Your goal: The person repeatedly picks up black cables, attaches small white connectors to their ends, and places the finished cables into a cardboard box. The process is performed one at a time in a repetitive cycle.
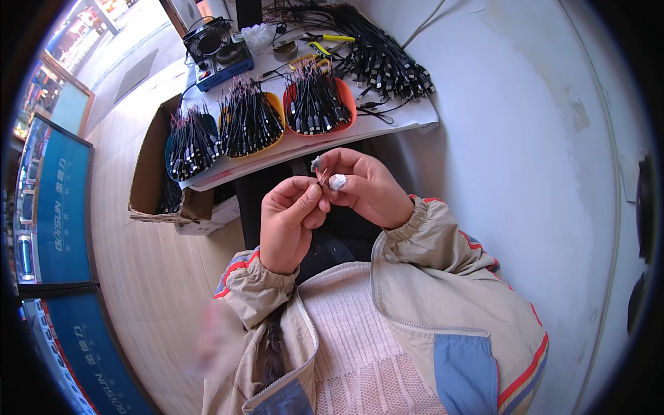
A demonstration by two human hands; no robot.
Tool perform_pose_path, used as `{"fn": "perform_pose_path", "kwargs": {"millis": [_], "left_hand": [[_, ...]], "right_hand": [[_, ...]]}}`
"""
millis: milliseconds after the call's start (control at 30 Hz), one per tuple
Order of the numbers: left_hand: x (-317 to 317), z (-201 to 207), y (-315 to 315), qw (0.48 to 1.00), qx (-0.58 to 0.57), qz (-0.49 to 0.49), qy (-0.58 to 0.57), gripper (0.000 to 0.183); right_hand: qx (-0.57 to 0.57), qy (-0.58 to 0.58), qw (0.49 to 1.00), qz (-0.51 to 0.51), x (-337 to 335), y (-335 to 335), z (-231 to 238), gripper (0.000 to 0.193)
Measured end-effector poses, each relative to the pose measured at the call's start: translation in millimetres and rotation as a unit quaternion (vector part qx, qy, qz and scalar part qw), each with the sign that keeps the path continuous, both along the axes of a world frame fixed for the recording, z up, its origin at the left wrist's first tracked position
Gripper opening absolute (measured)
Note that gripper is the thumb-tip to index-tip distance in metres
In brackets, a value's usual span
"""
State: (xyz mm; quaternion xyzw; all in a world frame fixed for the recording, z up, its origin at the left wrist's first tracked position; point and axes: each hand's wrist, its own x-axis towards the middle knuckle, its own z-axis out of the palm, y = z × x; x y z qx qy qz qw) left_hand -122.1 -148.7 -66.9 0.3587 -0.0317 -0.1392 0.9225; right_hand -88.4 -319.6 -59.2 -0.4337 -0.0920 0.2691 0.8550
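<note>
Thin reddish wires [322, 178] are pinched between my two hands, in front of my lap. My left hand [290, 218] is closed, thumb pressed against the forefinger at the wires' lower part. My right hand [370, 185] holds the same wires from the other side, its fingers bent together. White wrapping [337, 182] covers the right thumb tip, and greyish wrapping covers another right fingertip. Whatever the wires join is hidden by my fingers and the dark background. Beyond my hands, bundles of black cables with plugs fill a red tray [351, 104], an orange-yellow tray [278, 138] and a blue tray [168, 153].
A white table [304, 144] carries the trays, a big heap of black cables [391, 66], yellow-handled pliers [338, 37], a round tin [284, 50] and a small black fan [209, 43] by a blue box-shaped device [225, 69]. A cardboard box [147, 166] stands left; a wall [515, 152] rises right.
</note>
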Motion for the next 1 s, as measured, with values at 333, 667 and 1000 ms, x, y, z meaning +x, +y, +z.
{"fn": "perform_pose_path", "kwargs": {"millis": [333,667,1000], "left_hand": [[7,1,3,0.944,0.292,0.052,-0.141,0.015],[32,-14,6,0.969,0.237,0.038,-0.063,0.01],[35,-24,6,0.977,0.192,0.08,-0.049,0.011]], "right_hand": [[-0.088,-0.045,0.994,0.037,21,-15,-2,0.015],[-0.32,-0.205,0.922,-0.07,99,-28,-18,0.022],[-0.697,-0.301,0.622,-0.193,178,-19,-41,0.022]]}}
